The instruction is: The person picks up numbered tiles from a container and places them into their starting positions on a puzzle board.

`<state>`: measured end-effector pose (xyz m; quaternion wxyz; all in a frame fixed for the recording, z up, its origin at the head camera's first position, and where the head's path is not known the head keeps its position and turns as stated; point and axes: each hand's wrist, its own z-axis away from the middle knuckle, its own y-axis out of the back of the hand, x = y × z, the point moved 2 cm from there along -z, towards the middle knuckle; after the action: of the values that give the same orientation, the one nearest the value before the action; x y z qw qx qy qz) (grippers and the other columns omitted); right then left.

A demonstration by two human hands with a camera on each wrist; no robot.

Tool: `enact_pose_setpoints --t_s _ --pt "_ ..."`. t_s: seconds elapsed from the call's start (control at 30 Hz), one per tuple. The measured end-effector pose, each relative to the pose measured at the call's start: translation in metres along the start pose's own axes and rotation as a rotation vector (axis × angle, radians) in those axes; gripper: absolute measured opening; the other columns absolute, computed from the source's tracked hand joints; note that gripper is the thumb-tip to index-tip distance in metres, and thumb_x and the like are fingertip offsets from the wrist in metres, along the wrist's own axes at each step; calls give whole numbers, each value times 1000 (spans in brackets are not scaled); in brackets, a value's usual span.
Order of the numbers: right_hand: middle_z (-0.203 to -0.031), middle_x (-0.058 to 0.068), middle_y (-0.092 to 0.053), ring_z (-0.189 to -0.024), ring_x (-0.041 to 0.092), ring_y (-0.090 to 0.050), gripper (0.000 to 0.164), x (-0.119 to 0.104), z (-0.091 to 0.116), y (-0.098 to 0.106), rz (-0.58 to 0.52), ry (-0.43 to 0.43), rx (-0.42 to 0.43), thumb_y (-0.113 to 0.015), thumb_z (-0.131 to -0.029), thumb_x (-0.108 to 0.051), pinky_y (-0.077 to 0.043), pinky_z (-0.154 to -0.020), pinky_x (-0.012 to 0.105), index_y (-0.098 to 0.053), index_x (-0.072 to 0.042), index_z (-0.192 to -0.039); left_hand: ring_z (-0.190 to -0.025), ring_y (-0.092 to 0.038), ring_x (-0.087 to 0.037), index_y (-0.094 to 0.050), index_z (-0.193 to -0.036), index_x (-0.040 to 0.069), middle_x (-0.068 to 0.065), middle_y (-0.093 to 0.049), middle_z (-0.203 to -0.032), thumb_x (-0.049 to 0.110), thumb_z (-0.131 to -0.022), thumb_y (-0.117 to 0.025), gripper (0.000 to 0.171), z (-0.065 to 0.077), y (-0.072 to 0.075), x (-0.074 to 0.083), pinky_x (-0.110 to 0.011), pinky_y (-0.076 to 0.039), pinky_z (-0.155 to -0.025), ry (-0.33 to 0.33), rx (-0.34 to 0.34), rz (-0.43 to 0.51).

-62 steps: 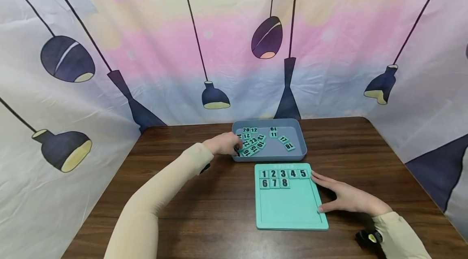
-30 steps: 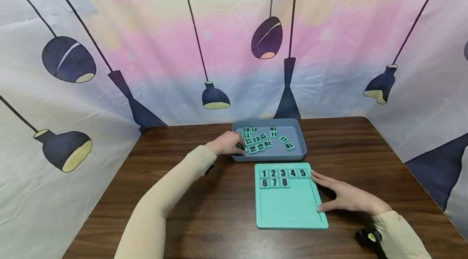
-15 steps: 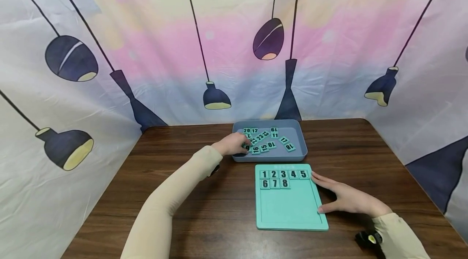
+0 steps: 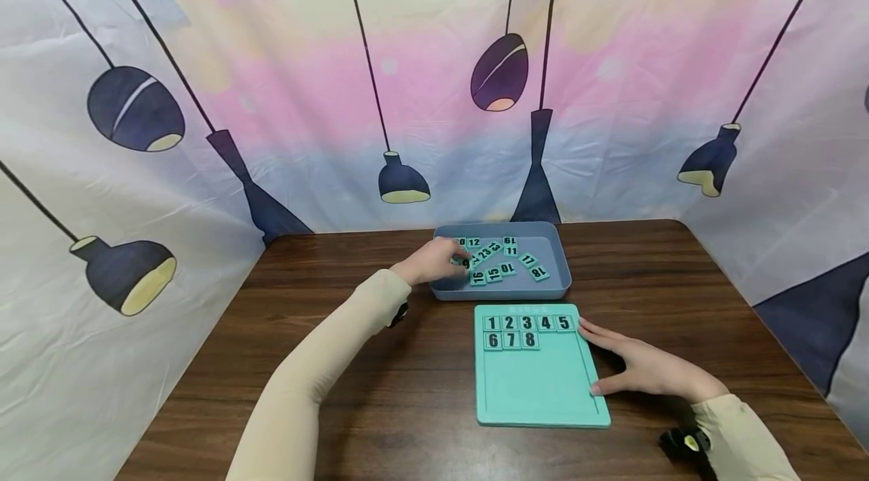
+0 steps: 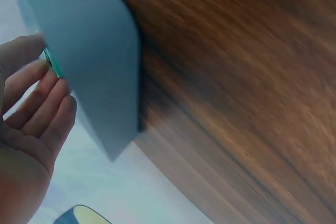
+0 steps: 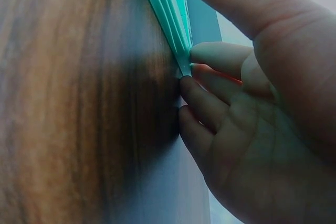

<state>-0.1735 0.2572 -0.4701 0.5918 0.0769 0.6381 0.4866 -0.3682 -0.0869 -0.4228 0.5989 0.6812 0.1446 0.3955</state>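
Note:
My left hand (image 4: 434,261) reaches over the left end of the grey-blue tray (image 4: 502,293) and pinches a small green number tile (image 4: 465,264) between thumb and fingers. The left wrist view shows this tile (image 5: 53,63) edge-on at the fingertips, beside the tray wall. Loose number tiles, among them 15 (image 4: 493,275) and 17 (image 4: 527,260), lie at various angles in the tray; my hand covers some. My right hand (image 4: 641,366) rests its spread fingers and thumb against the right edge of the mint-green board (image 4: 536,390). Tiles 1 to 8 sit in order along the board's top two rows.
The dark wooden table (image 4: 380,390) carries the tray at the back and the board in front of it. Behind the table's far edge hangs a cloth (image 4: 299,89) printed with lamps. Black wrist devices sit at both sleeves.
My left hand has shifted right and slightly up over the tray, spreading tiles 16, 15 and 10 rightward, and now shows a tile pinched at its fingertips. The right hand and board stay put.

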Motion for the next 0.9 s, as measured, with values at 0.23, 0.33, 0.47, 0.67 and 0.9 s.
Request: enact_pose_setpoints --t_s 0.23,0.33,0.47,0.67,0.9 --pt "-165 22 -17 -145 53 -20 99 0 1 0 -12 -3 -2 -78 -85 -48 -35 -105 66 -29 -4 -159 -104 -67 -19 -68 -130 2 -10 -67 -126 18 -97 -70 37 2 4 31 -33 -55 -86 -36 45 89" --pt "-165 21 -17 -145 53 -20 100 -1 1 1 -10 -6 1 -79 -84 -49 -35 -105 66 -29 -4 -159 -103 -67 -18 -68 -130 3 -9 -68 -126 19 -97 -70 37 0 0 50 -30 -54 -86 -66 44 96" --pt "-165 20 -17 -146 52 -20 100 0 0 0 -10 -12 6 -79 -84 -49 -35 -105 65 -30 -4 -158 -112 -66 -21 -69 -129 4 -9 -68 -128 20 -97 -70 35 -1 -8 76 -28 -53 -91 -120 30 88" --pt "-165 22 -16 -145 53 -19 99 1 0 -1 -30 -19 -1 -79 -85 -47 -33 -106 67 -30 -3 -158 -109 -66 -16 -72 -124 8 -6 -69 -124 24 -96 -72 33 -6 -24 107 -20 -50 -90 -203 3 22" --pt "-164 24 -15 -145 54 -18 100 0 0 0 -26 -15 0 -79 -85 -47 -32 -106 69 -28 -3 -159 -105 -65 -10 -73 -124 9 -3 -70 -118 26 -96 -73 33 -5 -47 139 -16 -50 -86 -256 -76 -64"
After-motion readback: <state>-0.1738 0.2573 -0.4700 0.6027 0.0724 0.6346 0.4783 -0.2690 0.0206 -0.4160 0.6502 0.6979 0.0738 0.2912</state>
